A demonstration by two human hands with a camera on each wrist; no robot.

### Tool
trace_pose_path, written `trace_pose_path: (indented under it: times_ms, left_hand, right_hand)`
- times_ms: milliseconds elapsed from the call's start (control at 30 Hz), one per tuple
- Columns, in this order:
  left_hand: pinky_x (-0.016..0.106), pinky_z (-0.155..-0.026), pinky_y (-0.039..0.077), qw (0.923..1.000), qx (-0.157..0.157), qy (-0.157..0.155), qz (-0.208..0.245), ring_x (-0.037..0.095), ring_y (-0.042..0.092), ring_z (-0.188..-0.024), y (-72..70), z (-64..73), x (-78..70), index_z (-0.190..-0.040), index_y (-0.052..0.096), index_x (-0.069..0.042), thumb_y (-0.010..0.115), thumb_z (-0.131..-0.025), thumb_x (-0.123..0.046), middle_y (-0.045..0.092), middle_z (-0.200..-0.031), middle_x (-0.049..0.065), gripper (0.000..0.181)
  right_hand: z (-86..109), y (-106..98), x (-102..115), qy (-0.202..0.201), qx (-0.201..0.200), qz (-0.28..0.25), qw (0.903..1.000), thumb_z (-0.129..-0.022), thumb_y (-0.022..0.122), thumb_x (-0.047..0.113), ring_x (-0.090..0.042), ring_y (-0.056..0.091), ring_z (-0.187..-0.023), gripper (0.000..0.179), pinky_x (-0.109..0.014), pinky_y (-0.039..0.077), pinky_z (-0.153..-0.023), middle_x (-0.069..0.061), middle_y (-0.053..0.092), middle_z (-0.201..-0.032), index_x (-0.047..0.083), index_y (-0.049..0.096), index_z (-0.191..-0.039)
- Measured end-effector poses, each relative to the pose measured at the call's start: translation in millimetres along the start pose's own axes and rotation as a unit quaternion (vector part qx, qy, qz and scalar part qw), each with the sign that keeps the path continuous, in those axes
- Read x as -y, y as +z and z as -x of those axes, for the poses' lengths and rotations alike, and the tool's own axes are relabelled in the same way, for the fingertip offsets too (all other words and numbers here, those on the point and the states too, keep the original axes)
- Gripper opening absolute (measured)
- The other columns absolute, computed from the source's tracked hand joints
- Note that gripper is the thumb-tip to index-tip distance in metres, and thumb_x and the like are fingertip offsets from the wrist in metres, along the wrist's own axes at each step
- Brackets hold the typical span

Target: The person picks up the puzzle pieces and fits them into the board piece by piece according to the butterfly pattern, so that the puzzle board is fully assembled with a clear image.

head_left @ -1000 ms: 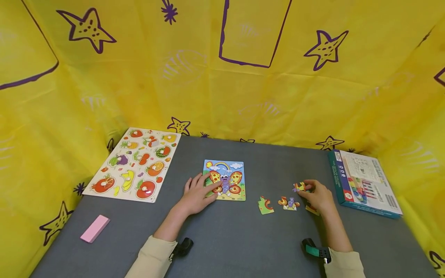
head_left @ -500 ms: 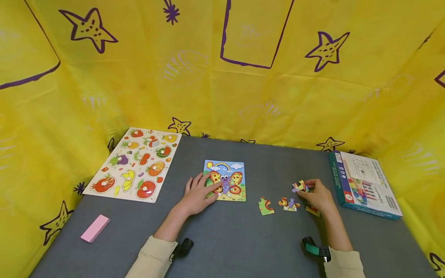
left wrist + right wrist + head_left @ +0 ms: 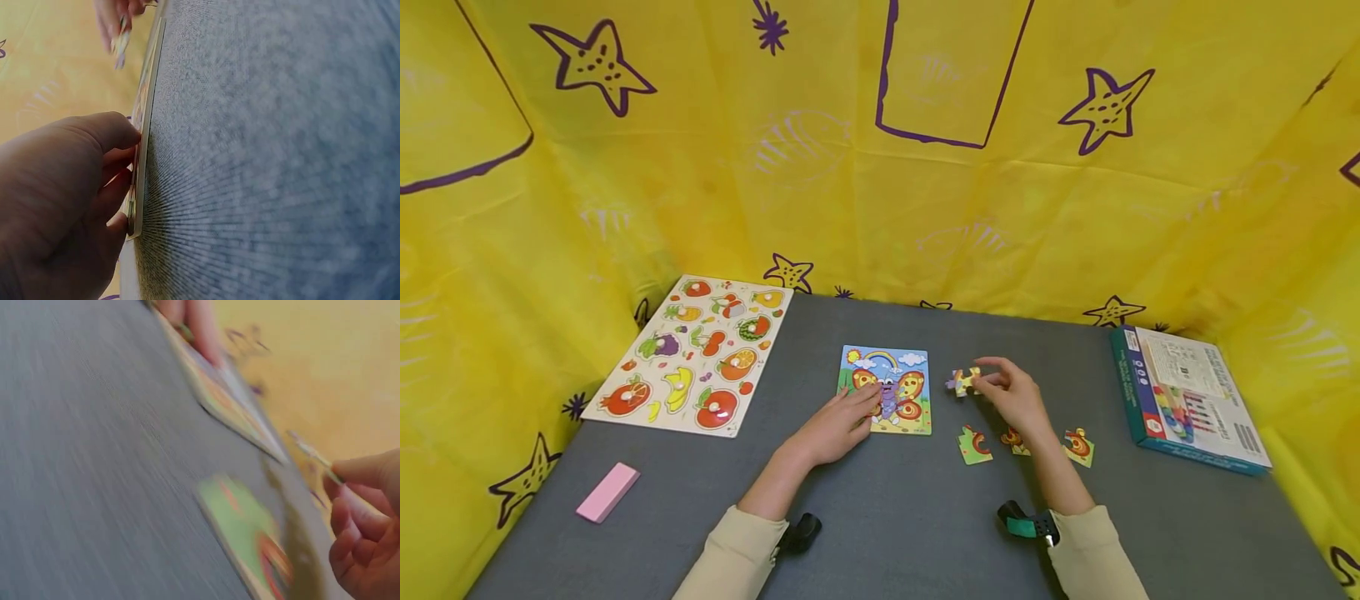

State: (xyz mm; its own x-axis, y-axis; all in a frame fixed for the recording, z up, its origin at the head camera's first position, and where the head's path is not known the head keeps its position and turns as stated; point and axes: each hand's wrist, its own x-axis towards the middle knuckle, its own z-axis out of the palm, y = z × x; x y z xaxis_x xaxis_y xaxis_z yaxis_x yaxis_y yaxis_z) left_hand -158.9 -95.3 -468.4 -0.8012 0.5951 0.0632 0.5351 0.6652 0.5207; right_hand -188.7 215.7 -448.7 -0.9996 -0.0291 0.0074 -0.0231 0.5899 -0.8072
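Observation:
A square butterfly puzzle board (image 3: 897, 400) lies flat in the middle of the grey table. My left hand (image 3: 829, 430) rests on its left side, fingertips over the butterfly's left wing; in the left wrist view the thumb and fingertips (image 3: 128, 134) touch the board's face. To the right of the board, my right hand (image 3: 1017, 400) pinches a yellow and purple jigsaw piece (image 3: 962, 382) by its right edge, held up above the table. Below that hand lie a green jigsaw piece (image 3: 974, 447), an orange one (image 3: 1013, 440) partly hidden by the wrist, and another yellow-orange one (image 3: 1078, 450).
A wooden fruit peg puzzle (image 3: 756, 350) lies at the back left, and a pink eraser-like block (image 3: 607, 492) in front of it. A boxed set (image 3: 1187, 396) stands at the right edge. Yellow cloth (image 3: 850, 192) hangs behind the table and along both sides.
My right hand has carried the pinched jigsaw piece leftward toward the board, uncovering the yellow-orange piece at right. My left hand's fingers have shifted slightly on the board.

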Motion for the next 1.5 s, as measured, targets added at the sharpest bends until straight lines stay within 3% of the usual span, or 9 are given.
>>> trace_pose_path:
  times_ms: [100, 200, 400, 567, 767, 967, 1500]
  left_hand:
    - [0.054, -0.114, 0.019, 1.0, -0.006, 0.0, 0.005, 0.029, 0.031, -0.142, 0.2, -0.5, 0.1, -0.144, 0.044, 0.003, 0.052, -0.098, -0.011, 0.037, -0.153, 0.016, 0.048]
    - [0.054, -0.114, 0.021, 0.9998, -0.017, 0.0, 0.007, 0.03, 0.034, -0.141, 0.7, -1.3, 0.1, -0.142, 0.048, 0.002, 0.053, -0.097, -0.011, 0.04, -0.151, 0.016, 0.047]
    - [0.052, -0.113, 0.025, 0.9995, -0.025, -0.008, -0.016, 0.03, 0.038, -0.138, 2.5, -2.5, -0.6, -0.141, 0.052, -0.005, 0.055, -0.097, -0.015, 0.044, -0.149, 0.014, 0.045]
    - [0.055, -0.105, 0.033, 0.9975, -0.04, -0.006, -0.058, 0.033, 0.043, -0.133, 4.5, -4.4, -4.6, -0.142, 0.053, -0.008, 0.055, -0.097, -0.016, 0.047, -0.144, 0.014, 0.045]
    - [0.057, -0.104, 0.031, 0.9953, -0.034, -0.035, -0.083, 0.032, 0.04, -0.132, 6.9, -7.3, -9.3, -0.147, 0.046, -0.014, 0.051, -0.099, -0.02, 0.046, -0.145, 0.009, 0.048]
    - [0.056, -0.103, 0.033, 0.9944, -0.041, -0.038, -0.089, 0.034, 0.042, -0.129, 6.5, -9.3, -13.3, -0.145, 0.049, -0.011, 0.053, -0.098, -0.019, 0.048, -0.14, 0.012, 0.047]
    - [0.055, -0.104, 0.032, 0.994, -0.032, -0.056, -0.089, 0.031, 0.04, -0.131, 8.1, -11.2, -14.1, -0.147, 0.046, -0.014, 0.051, -0.099, -0.02, 0.047, -0.142, 0.009, 0.048]
  right_hand:
    - [-5.4, 28, 14, 0.011, 0.016, -0.042, 0.9989, -0.092, 0.069, 0.027, -0.023, 0.065, -0.084, 0.032, -0.032, 0.046, -0.069, -0.008, 0.073, -0.096, 0.014, 0.065, -0.121]
    - [-10.4, 51, 24, 0.014, 0.018, -0.049, 0.9986, -0.09, 0.071, 0.028, -0.02, 0.064, -0.083, 0.029, -0.032, 0.044, -0.071, -0.003, 0.074, -0.09, 0.015, 0.067, -0.116]
    - [-16.4, 76, 32, -0.005, 0.003, -0.008, 0.9999, -0.088, 0.073, 0.024, -0.017, 0.062, -0.076, 0.025, -0.031, 0.044, -0.068, -0.001, 0.073, -0.084, 0.012, 0.069, -0.11]
    - [-15.8, 80, 32, -0.032, -0.006, 0.02, 0.9993, -0.086, 0.075, 0.021, -0.014, 0.058, -0.068, 0.022, -0.03, 0.043, -0.063, 0.0, 0.071, -0.08, 0.01, 0.07, -0.104]
    - [-15.3, 82, 33, -0.048, -0.016, 0.036, 0.9981, -0.084, 0.076, 0.02, -0.014, 0.05, -0.063, 0.021, -0.028, 0.039, -0.06, 0.0, 0.061, -0.074, 0.006, 0.072, -0.099]
    - [-15.5, 83, 33, -0.048, -0.018, 0.044, 0.9977, -0.084, 0.077, 0.02, -0.014, 0.05, -0.064, 0.021, -0.028, 0.039, -0.06, 0.0, 0.061, -0.074, 0.006, 0.072, -0.098]
    - [-17.2, 85, 28, -0.046, -0.024, 0.056, 0.9971, -0.085, 0.078, 0.021, -0.014, 0.047, -0.06, 0.021, -0.028, 0.036, -0.058, 0.001, 0.057, -0.07, 0.006, 0.071, -0.097]
